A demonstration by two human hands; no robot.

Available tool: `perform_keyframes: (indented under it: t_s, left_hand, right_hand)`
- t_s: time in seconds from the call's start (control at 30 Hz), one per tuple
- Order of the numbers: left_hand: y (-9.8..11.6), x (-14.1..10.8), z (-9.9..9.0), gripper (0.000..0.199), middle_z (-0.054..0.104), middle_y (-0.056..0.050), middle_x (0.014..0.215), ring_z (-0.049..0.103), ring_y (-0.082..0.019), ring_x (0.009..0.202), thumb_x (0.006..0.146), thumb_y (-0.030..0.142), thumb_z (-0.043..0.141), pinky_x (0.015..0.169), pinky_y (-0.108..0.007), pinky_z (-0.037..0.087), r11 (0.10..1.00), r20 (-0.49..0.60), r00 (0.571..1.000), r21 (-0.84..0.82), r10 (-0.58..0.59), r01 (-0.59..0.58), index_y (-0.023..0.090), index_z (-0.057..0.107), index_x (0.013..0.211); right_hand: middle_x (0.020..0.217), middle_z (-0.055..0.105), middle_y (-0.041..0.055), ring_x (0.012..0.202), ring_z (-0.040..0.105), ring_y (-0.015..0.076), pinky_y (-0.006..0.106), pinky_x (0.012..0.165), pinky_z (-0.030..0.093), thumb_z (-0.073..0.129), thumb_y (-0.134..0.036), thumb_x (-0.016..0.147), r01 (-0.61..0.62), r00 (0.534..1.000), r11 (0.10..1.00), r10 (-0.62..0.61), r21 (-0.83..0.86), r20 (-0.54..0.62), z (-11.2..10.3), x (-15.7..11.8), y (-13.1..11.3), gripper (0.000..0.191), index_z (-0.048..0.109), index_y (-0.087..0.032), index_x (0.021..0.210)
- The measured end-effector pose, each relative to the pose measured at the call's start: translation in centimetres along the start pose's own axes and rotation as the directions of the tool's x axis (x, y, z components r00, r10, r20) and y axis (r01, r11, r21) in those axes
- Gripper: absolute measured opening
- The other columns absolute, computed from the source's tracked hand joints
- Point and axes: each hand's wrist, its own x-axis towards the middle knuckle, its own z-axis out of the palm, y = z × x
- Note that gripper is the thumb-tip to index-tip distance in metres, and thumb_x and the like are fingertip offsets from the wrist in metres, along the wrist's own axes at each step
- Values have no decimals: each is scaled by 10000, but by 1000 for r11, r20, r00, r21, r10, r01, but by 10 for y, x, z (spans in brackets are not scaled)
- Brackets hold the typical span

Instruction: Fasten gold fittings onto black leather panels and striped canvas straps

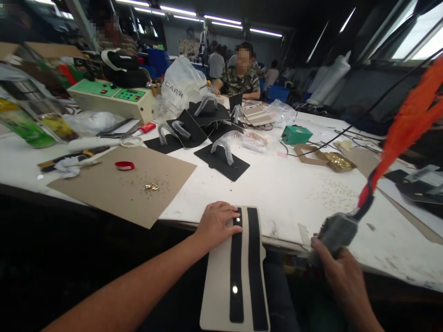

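A beige panel (217, 295) extends from the table's front edge toward me, with two black strips along it. The left black strip (236, 258) carries two shiny round metal studs. My left hand (216, 223) lies on the panel's far end, fingers stretched over the strip, thumb and fingertips on either side of the upper stud (238, 220). On the right, my right hand (341, 272) is wrapped around a grey blocky hand tool (337, 233), slightly blurred, just over the table edge. A bright orange cord (401, 124) runs up from the tool.
A cardboard sheet (121, 193) bears small brass-coloured parts (151, 186) and a red ring (124, 165). Black panels with wrapped handles (228, 161) lie farther back. Small pieces (335, 193) are scattered near a box of gold parts (339, 161). A person (240, 78) sits opposite.
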Motion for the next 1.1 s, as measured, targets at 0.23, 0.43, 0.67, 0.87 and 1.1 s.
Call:
perform_keyframes:
  t_s: [0.23,0.43,0.67,0.87,1.1]
  left_hand:
    - [0,4,-2,369,741,66,1229,613,-231,1209,742,437,917,1060,-461,383,1000,7,1000,-8,9,-8,300,787,1059]
    - [-1,2,-2,390,736,90,1223,613,-221,1206,730,444,924,1058,-452,384,1000,4,1000,-24,8,-8,306,773,1062]
    - [-1,3,-3,393,730,89,1228,609,-228,1224,730,464,921,1054,-453,379,999,-1,1000,-39,6,-6,316,767,1060]
    - [-2,1,-2,399,726,78,1233,606,-228,1228,735,468,917,1051,-453,371,999,-6,1000,-42,24,-24,312,762,1067]
    - [-2,2,-3,401,729,63,1221,598,-236,1234,731,456,922,1057,-449,361,999,1,1000,-50,16,-16,302,766,1067]
  right_hand:
    - [730,597,-14,590,587,130,281,603,511,896,-412,717,79,939,442,-334,893,83,62,-28,-108,493,583,-181,1020]
    - [587,532,-37,499,535,108,259,533,489,853,-340,820,163,889,368,-456,915,25,116,-30,-146,359,546,-156,857]
    - [595,575,-5,495,546,136,266,499,472,814,-366,865,237,869,471,-493,850,31,142,-28,-142,323,573,-152,848]
    - [600,576,-3,516,560,137,269,536,479,806,-351,872,292,858,467,-513,835,-14,150,-28,-143,311,580,-147,810]
    - [586,572,-4,507,556,139,273,541,472,789,-386,881,313,857,508,-516,802,-7,154,-27,-143,331,579,-147,791]
